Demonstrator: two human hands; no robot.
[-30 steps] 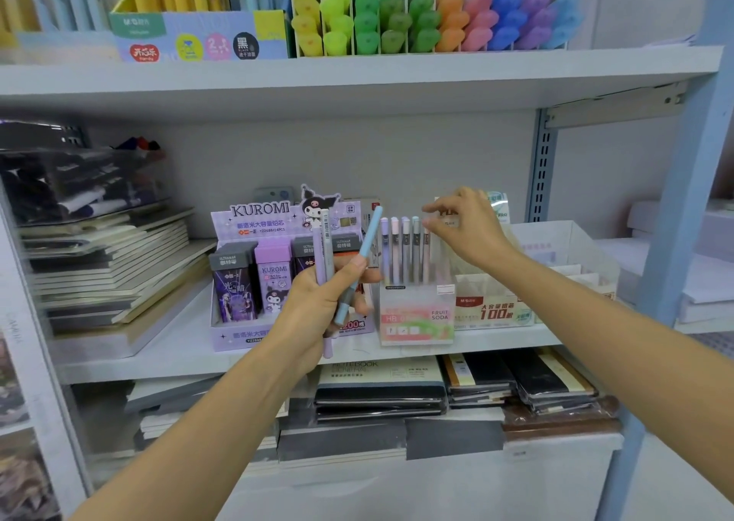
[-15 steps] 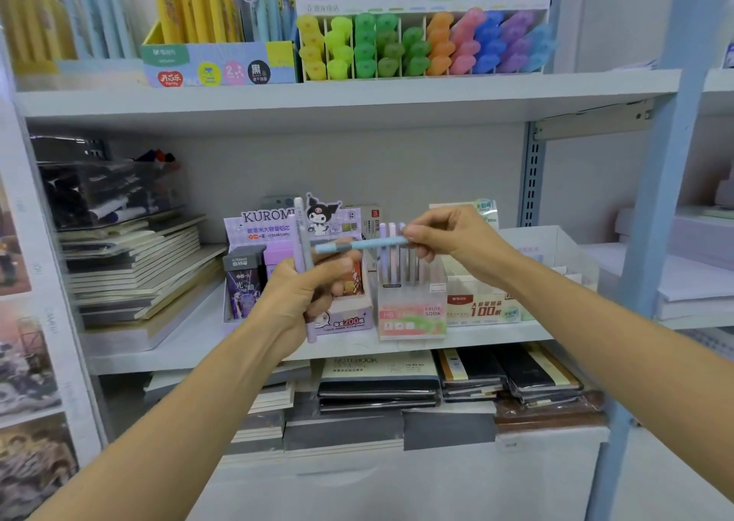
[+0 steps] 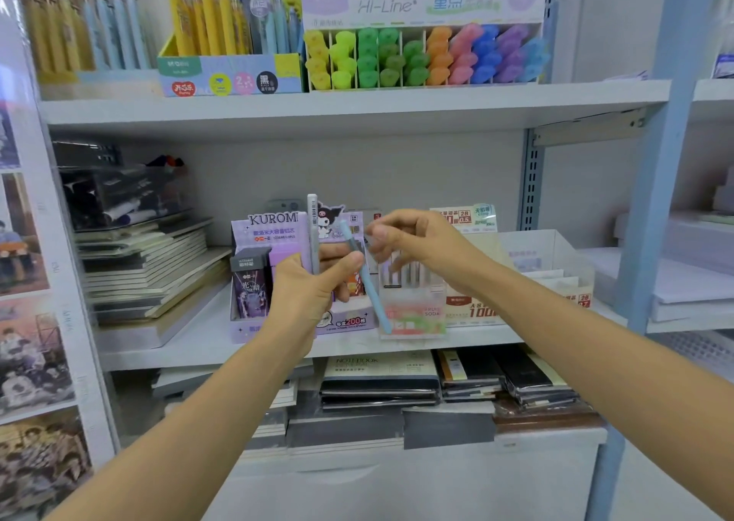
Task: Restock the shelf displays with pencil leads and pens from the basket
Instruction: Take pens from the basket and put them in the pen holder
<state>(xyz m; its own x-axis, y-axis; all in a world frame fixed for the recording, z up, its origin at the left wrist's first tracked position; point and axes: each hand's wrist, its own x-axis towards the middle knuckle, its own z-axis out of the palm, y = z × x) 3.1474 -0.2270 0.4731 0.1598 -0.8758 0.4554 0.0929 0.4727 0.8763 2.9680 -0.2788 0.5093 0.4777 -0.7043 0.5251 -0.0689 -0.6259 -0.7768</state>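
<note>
Before the shelf (image 3: 198, 342), left fingers (image 3: 345, 267) clasp two slim pens (image 3: 313, 234); right fingers' (image 3: 382, 235) grip unclear

Two hands: left hand (image 3: 306, 294), right hand (image 3: 417, 242). Two pens in hand: blue pen (image 3: 367, 282), pale pen (image 3: 313, 234).

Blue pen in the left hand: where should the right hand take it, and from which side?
Probably pinch the blue pen at its free upper end, above the left hand thumb, coming from the right. It slants, the thumb clamps it just below, a grey pen stands close on its left, and the right hand is beside that end.
</note>
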